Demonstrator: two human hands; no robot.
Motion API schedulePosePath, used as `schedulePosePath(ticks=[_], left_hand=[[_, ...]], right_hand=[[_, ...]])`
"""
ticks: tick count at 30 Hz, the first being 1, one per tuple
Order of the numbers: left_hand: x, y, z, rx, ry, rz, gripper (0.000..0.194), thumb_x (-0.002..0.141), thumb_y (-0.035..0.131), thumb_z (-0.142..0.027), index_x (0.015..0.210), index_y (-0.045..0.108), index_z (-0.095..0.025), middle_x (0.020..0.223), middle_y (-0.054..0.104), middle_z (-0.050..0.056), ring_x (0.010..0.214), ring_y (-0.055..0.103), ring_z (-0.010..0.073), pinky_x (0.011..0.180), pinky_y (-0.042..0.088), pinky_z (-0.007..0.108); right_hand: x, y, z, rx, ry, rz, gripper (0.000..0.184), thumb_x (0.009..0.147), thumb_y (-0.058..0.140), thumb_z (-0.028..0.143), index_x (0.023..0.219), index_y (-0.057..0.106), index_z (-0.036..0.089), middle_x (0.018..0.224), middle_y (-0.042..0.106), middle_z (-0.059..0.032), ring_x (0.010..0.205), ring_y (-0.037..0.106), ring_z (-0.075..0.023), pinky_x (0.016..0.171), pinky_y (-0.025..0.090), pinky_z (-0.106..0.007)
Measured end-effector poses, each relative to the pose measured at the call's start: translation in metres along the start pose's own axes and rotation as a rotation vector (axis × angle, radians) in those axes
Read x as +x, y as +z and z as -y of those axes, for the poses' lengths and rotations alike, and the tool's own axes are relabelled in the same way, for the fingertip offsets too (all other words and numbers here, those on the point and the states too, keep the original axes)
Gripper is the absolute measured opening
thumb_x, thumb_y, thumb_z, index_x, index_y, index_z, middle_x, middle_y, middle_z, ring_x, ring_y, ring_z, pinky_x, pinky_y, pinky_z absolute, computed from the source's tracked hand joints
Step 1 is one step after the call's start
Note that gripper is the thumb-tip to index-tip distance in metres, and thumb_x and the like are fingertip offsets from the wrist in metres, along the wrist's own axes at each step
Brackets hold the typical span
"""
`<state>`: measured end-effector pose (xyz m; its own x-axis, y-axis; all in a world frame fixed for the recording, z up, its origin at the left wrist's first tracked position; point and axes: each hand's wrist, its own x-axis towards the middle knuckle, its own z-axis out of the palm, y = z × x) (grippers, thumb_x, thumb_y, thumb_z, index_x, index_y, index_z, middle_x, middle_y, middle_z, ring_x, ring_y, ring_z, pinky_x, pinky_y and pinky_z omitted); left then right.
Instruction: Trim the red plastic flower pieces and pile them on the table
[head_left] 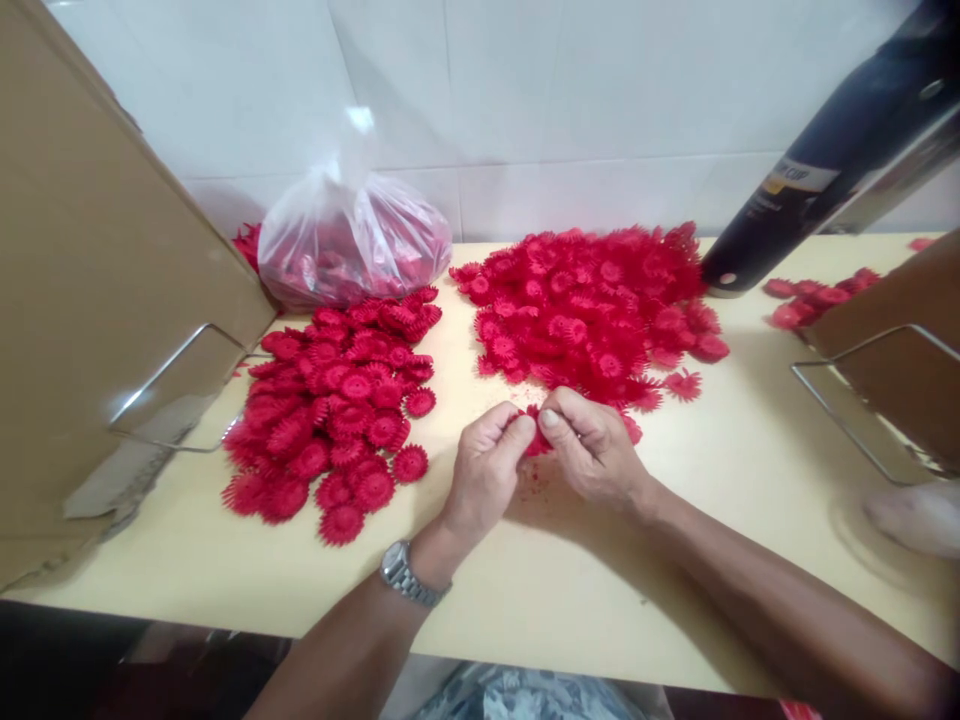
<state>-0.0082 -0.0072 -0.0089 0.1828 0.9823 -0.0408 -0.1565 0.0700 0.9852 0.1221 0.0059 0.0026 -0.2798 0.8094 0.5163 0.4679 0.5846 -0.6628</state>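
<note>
Between my two hands is a small red artificial flower piece (537,440) with a toothed edge, pinched from both sides. My left hand (487,455), with a metal watch at the wrist, is closed on its left side, thumb on top. From the right, my right hand (592,445) grips the same piece between thumb and fingers, which hide much of it. Behind my hands spreads a loose heap of red flower pieces (577,300). A second pile (345,410), of flatter, round, toothed pieces, lies to the left. Red crumbs dot the table (465,610) below my hands.
A tied clear plastic bag (352,245) of red pieces stands by the wall. Cardboard (97,260) with a wire loop rises at left. A dark cylinder (810,170) leans at right, near more red pieces (817,297), brown cardboard (900,340) and another person's hand (919,515).
</note>
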Motion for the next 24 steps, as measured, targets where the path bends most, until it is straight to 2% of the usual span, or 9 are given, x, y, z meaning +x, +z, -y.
schedulePosePath(ticks=[5, 8, 11, 17, 21, 24], left_hand=[[-0.004, 0.004, 0.003, 0.069, 0.029, -0.016, 0.030, 0.088, 0.044, -0.038, 0.066, 0.036, -0.019, 0.059, 0.031, -0.006, 0.051, 0.029, 0.0065, 0.048, 0.026, 0.020], [-0.009, 0.005, -0.002, 0.186, 0.142, -0.002, 0.029, 0.090, 0.041, -0.035, 0.066, 0.035, -0.019, 0.061, 0.031, -0.005, 0.056, 0.030, 0.0079, 0.052, 0.028, 0.022], [-0.009, 0.005, -0.005, 0.267, 0.242, -0.013, 0.028, 0.090, 0.039, -0.033, 0.066, 0.035, -0.019, 0.061, 0.032, -0.005, 0.057, 0.030, 0.0087, 0.054, 0.028, 0.023], [-0.004, 0.006, -0.002, 0.212, 0.128, -0.026, 0.028, 0.091, 0.036, -0.034, 0.066, 0.034, -0.020, 0.061, 0.031, -0.005, 0.057, 0.030, 0.0092, 0.053, 0.028, 0.022], [-0.007, 0.006, -0.004, 0.277, 0.136, -0.041, 0.029, 0.089, 0.041, -0.035, 0.065, 0.036, -0.019, 0.060, 0.032, -0.005, 0.057, 0.031, 0.0095, 0.054, 0.028, 0.022], [-0.004, 0.004, -0.005, 0.142, 0.067, -0.015, 0.025, 0.086, 0.047, -0.037, 0.069, 0.041, -0.019, 0.060, 0.037, -0.005, 0.054, 0.034, 0.0082, 0.053, 0.031, 0.021]], right_hand=[[0.003, 0.003, -0.001, -0.166, -0.147, -0.101, 0.028, 0.089, 0.038, 0.016, 0.063, 0.031, 0.021, 0.053, 0.035, 0.0049, 0.044, 0.035, -0.0073, 0.043, 0.027, -0.020], [0.005, 0.003, -0.004, -0.222, -0.172, -0.109, 0.028, 0.089, 0.037, 0.015, 0.063, 0.028, 0.022, 0.052, 0.033, 0.0052, 0.043, 0.034, -0.0077, 0.043, 0.027, -0.021], [0.004, 0.002, -0.002, -0.208, -0.183, -0.098, 0.024, 0.090, 0.036, 0.017, 0.067, 0.033, 0.021, 0.054, 0.038, 0.0041, 0.045, 0.038, -0.0086, 0.044, 0.030, -0.020], [0.000, 0.004, -0.004, -0.270, -0.219, -0.078, 0.022, 0.090, 0.033, 0.019, 0.068, 0.034, 0.022, 0.056, 0.041, 0.0017, 0.049, 0.040, -0.0114, 0.047, 0.031, -0.024], [0.001, 0.005, -0.011, -0.279, -0.108, -0.051, 0.024, 0.090, 0.033, 0.023, 0.066, 0.033, 0.022, 0.055, 0.039, 0.0025, 0.047, 0.037, -0.0117, 0.046, 0.029, -0.025], [0.002, 0.004, -0.009, -0.165, 0.061, -0.039, 0.025, 0.090, 0.035, 0.026, 0.065, 0.033, 0.022, 0.054, 0.040, 0.0033, 0.047, 0.039, -0.0110, 0.046, 0.031, -0.023]])
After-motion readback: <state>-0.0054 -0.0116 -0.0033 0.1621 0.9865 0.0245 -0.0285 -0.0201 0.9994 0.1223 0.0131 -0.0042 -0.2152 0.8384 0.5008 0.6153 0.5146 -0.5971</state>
